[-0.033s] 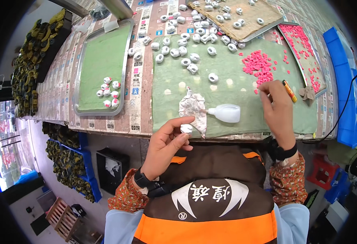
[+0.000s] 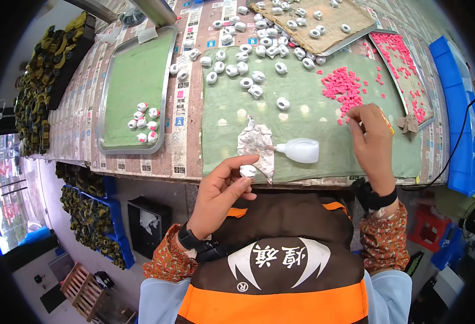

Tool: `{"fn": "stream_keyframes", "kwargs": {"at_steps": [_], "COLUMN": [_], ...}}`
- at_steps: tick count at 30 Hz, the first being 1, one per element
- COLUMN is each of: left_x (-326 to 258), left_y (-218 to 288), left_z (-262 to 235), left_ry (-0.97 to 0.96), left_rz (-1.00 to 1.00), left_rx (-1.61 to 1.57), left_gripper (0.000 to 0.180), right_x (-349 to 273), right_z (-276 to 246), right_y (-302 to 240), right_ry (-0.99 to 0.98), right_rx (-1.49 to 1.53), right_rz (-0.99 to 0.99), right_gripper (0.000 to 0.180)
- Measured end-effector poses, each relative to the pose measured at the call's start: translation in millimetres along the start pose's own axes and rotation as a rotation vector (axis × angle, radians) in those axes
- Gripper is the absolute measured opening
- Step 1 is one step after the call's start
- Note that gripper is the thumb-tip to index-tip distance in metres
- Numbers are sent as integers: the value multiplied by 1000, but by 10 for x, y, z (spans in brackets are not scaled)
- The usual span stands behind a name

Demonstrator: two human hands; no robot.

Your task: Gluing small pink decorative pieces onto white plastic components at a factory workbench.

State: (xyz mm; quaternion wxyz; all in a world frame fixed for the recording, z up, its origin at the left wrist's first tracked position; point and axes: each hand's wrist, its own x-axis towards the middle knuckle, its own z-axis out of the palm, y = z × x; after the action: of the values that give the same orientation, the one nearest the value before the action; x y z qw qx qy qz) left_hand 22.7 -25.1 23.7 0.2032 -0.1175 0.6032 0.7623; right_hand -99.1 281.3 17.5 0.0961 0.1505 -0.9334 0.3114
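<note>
Close to the table's front edge, my left hand [image 2: 221, 186] pinches a small white figure piece [image 2: 248, 171] between thumb and fingers. My right hand [image 2: 371, 143] is at the near edge of a heap of small pink pieces [image 2: 343, 89], its fingers bent together. A pink bit shows right by those fingertips; whether it is pinched, I cannot tell. Between the hands, a translucent squeeze bottle [image 2: 302, 150] lies on its side, its nozzle touching a stained white cloth [image 2: 256, 143]. A yellow marker [image 2: 387, 123] is partly covered by my right hand.
Many white pieces with dark openings [image 2: 245, 82] lie over the green mat [image 2: 221, 124] and beyond. A left tray [image 2: 103, 129] holds several white pieces with pink parts. Far right are a brown-lined tray [image 2: 332, 27], a tray of pink pieces [image 2: 405, 70] and a blue bin [image 2: 453, 108].
My right hand has shifted slightly right and up, now covering more of the yellow marker. The left hand keeps its place with the white piece.
</note>
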Motion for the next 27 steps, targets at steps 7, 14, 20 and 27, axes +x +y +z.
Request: {"fn": "stream_keyframes", "kwargs": {"at_steps": [7,14,20,27], "left_x": [29,64,96,141], "left_y": [36,-37,-24,-73], "left_z": [30,45,101,142], "left_ry": [-43,-72,-76,-70], "left_rz": [8,28,56,52], "left_rx": [22,35,-9,-136], "left_gripper": [37,38,39,32], "right_x": [178,246,224,-190], "right_z": [16,113,106,160], "right_y": [97,153,23,-617], "right_ry": [-95,-185,-175,-322], "right_rx": [-211,-452,-43,711], "right_rz": [-183,-302,-102,215], "right_gripper": [8,10,13,14]}}
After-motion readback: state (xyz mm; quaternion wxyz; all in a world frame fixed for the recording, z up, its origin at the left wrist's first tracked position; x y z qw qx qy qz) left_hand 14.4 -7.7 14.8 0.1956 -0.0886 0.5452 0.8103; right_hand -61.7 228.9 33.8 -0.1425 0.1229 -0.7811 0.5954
